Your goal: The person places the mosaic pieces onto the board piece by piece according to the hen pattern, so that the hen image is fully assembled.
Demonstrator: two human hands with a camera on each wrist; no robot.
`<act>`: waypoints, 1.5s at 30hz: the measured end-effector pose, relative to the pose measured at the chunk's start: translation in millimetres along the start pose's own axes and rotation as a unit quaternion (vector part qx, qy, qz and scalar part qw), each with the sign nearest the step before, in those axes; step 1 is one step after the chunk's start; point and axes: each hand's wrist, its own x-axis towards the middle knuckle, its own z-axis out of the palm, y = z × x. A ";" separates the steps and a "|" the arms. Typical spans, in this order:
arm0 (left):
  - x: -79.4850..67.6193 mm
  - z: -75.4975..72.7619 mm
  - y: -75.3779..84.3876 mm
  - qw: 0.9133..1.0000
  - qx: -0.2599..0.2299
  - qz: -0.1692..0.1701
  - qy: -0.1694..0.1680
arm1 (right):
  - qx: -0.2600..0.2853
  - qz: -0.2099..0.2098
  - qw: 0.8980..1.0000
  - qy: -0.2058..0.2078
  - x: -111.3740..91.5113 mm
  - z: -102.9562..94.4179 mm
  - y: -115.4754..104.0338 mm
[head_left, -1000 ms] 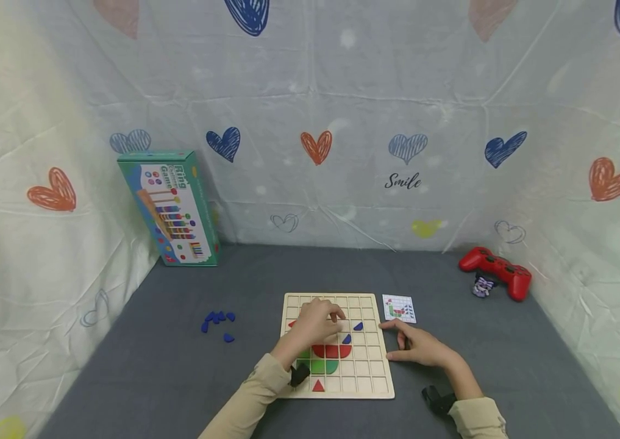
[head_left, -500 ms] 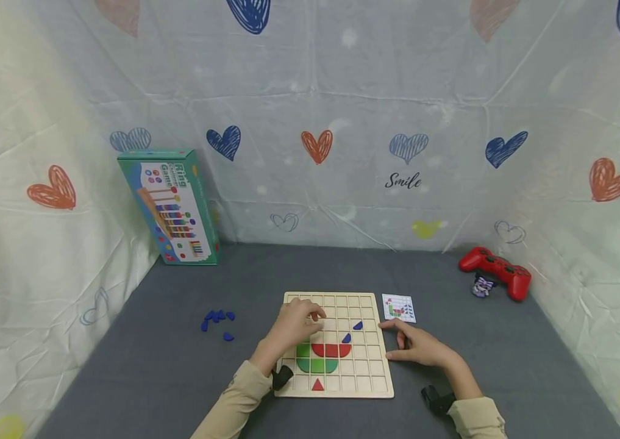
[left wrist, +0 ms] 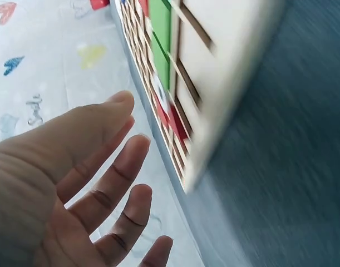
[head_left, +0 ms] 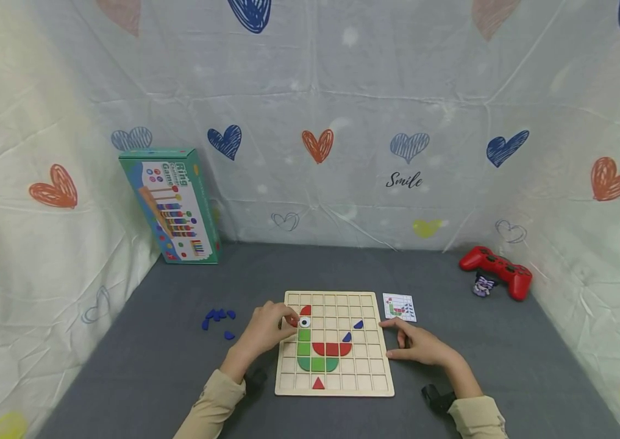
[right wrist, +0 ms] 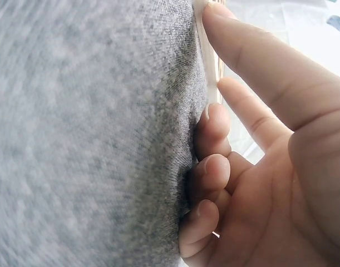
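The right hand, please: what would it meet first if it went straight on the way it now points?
The right hand would meet the wooden grid board first, at its right edge; it seems to touch there, though exact contact is unclear.

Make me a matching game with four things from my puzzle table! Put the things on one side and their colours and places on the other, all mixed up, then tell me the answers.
Things:
1. Eye piece
2. Card
3. Controller
4. Box

Colours and places:
A. Mostly green around its edges, at the back on the left
B. Black and white, on the board, just above the green squares
C. Red, off to the far right
D. Mostly white, beside the board's right edge

Right pairs: 1-B, 2-D, 3-C, 4-A.
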 end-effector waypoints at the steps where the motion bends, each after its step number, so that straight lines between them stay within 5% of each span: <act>1: -2.4 -1.8 -3.2 1.000 0.001 -0.005 -0.001 | 0.001 0.000 1.000 0.000 0.1 -0.1 0.0; 23: -47.6 -36.1 -65.9 0.995 0.067 -0.069 -0.002 | 0.016 -0.008 1.000 0.002 -1.8 0.6 0.7; 45: -69.0 -49.7 -96.4 0.991 0.079 -0.106 0.001 | 0.010 -0.010 1.000 0.003 0.0 1.6 3.3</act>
